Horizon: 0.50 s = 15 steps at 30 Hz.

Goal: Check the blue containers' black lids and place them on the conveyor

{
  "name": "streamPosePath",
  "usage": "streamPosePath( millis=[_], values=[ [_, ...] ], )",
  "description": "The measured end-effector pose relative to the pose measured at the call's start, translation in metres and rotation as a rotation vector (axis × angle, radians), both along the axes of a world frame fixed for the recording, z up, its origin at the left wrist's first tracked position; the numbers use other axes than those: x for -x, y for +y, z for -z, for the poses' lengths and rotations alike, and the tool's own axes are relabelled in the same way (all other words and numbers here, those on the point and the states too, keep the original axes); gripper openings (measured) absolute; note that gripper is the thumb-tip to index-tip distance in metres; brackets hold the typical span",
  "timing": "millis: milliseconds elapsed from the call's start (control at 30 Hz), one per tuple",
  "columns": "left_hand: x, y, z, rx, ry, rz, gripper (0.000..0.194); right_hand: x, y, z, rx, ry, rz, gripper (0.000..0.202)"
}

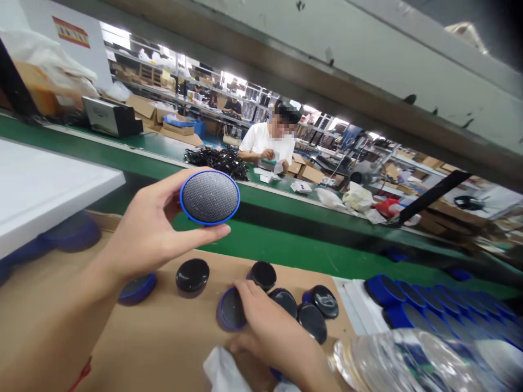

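Note:
Raised above the cardboard, my left hand [163,223] grips a round speaker [210,197] with a blue rim, its grey mesh face turned to the camera. My right hand [265,321] is low over the cardboard, its fingers at the side of a second blue-rimmed speaker [232,309] that rests there; the fingertips are partly hidden. Around it lie several more round pieces with glossy black tops, among them one black-topped piece [193,276] to the left and another [326,302] to the right. A blue speaker [138,288] sits beneath my left wrist.
Rows of blue speakers [425,305] stand at the right behind a clear plastic bottle [400,359]. White plastic [224,370] lies near the front. Beyond the green belt [286,245] are black cables [216,161] and a seated person [269,141]. A white panel [53,185] juts in from the left.

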State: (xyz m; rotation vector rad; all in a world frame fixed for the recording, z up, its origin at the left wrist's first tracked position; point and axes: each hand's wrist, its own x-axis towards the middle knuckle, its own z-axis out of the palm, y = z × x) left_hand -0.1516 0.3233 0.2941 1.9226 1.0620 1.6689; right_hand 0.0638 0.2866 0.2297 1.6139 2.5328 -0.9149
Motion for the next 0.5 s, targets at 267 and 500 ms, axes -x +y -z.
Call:
streamPosePath(
  millis=[267, 500],
  values=[
    [0.002, 0.012, 0.010, 0.042, 0.128, -0.087, 0.061, -0.010, -0.009, -0.021, -0.219, 0.201, -0.012, 0.054],
    [-0.002, 0.020, 0.019, 0.213, 0.366, -0.081, 0.051, -0.029, -0.027, -0.042, -0.806, 0.387, 0.024, 0.075]
  ],
)
